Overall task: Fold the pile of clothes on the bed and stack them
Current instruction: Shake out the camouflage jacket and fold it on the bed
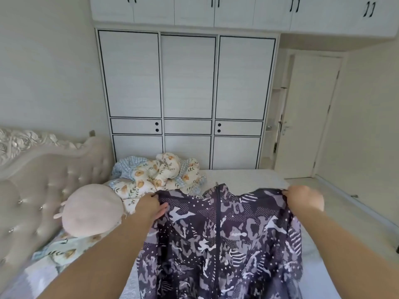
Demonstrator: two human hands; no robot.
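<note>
Both hands [149,207] [304,200] at jacket [220,238] edges

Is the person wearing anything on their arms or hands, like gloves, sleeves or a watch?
Nothing that shows. Both forearms are bare right down to the frame's lower edge, with no sleeve in sight. The left hand and the right hand have no gloves, and no watch, bracelet or ring can be made out, though the right hand is somewhat blurred.

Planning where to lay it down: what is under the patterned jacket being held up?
Beside the jacket, gripped by the left hand and right hand, bare pale mattress shows. Directly beneath is covered by the jacket, so unseen.
</note>
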